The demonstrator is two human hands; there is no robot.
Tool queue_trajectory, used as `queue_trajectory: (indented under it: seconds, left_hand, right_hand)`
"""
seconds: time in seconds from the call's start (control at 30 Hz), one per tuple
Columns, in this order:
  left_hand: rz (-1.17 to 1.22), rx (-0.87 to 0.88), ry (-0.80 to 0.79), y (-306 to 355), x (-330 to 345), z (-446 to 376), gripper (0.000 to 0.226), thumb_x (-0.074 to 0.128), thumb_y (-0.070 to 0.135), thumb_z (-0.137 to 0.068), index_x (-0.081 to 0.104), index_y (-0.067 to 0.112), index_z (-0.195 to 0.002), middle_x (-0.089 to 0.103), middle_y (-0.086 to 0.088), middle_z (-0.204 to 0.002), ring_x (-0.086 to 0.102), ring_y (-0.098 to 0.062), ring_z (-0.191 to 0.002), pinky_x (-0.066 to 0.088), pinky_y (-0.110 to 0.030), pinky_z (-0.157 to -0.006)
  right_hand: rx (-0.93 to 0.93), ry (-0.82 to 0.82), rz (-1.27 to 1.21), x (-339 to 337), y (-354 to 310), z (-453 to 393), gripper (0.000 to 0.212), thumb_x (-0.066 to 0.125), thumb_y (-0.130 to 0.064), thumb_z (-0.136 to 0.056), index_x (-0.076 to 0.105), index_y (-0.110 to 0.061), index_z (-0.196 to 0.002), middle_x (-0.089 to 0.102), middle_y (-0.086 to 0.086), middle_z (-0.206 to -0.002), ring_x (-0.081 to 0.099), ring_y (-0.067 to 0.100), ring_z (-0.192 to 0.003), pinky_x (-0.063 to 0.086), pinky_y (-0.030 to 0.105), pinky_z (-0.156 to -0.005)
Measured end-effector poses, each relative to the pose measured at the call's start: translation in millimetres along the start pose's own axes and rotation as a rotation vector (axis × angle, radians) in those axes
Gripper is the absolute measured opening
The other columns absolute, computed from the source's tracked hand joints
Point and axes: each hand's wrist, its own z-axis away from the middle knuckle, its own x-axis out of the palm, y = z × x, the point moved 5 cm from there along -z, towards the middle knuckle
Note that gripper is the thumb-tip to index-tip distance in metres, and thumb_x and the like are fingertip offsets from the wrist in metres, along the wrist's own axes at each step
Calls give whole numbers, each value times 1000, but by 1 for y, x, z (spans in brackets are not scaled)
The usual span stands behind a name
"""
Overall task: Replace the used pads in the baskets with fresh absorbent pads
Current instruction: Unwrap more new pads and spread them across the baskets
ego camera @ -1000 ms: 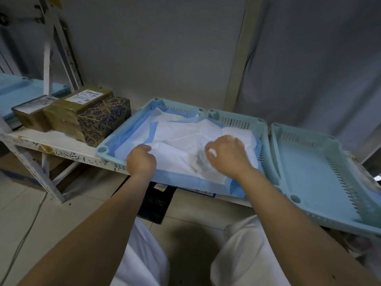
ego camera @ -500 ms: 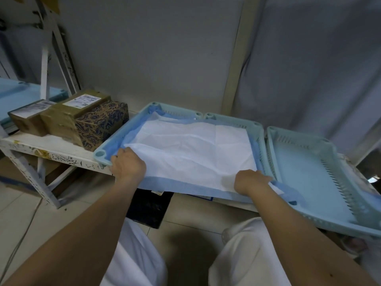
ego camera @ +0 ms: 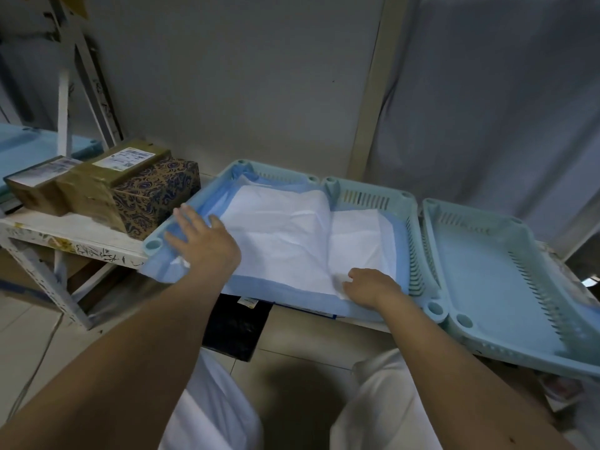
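A white absorbent pad point(ego camera: 285, 235) with a blue border is spread over two pale blue baskets standing side by side, the left basket point(ego camera: 152, 245) and the middle basket point(ego camera: 409, 222). The pad's blue edge hangs over the front of the shelf. My left hand point(ego camera: 201, 241) lies flat with straight fingers on the pad's left side, at the left basket's rim. My right hand point(ego camera: 370, 285) has curled fingers on the pad's front right part; a pinch is not clear.
A third pale blue basket point(ego camera: 506, 277) sits to the right, tilted and holding nothing. Brown cardboard boxes and a patterned box point(ego camera: 156, 196) stand on the white shelf point(ego camera: 74, 235) at the left. A black object lies on the tiled floor under the shelf.
The pad went from bunched to spread across the two baskets. My left hand opened flat and slid up the left side. My right hand moved inward from the front right corner.
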Motion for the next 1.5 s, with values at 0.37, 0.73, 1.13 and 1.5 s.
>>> queue_trajectory:
  seconds: [0.37,0.73,1.13,1.5]
  left_hand:
    - [242,441,-70,98,27,89,43,40,32,-95,44,18,-135,41,-7,-142,19,-26,-142,7,-52,-116]
    - [509,103,259,62,23,129,30,67,26,-82,53,16,-106,50,-6,-115,43,-25,-114,30,-40,-100]
    - [1735,-522,-474,70,54,168,36,61,29,-92,59,4,-118,64,-12,-117,60,-23,-95,47,-32,-84]
    - [1488,-517,-118,19,18,125,35,39,23,-100,54,-2,-121,59,-20,-121,54,-37,-113,44,-41,-96]
  right_hand:
    - [83,272,33,-15,-12,6,33,31,-29,-97,61,-22,-106,58,2,-122,34,23,-131,12,56,-112]
    - [-221,287,-103,-12,-48,26,34,38,-34,-97,48,-23,-67,60,0,-86,57,24,-87,43,34,-75]
    - [-284,269,-186,-5,-54,37,37,47,-11,-93,60,-24,-125,58,2,-130,54,23,-116,46,32,-97]
    - [-381,281,-317,-13,-74,39,23,52,-16,-89,71,-22,-102,68,-3,-110,60,18,-103,48,30,-90]
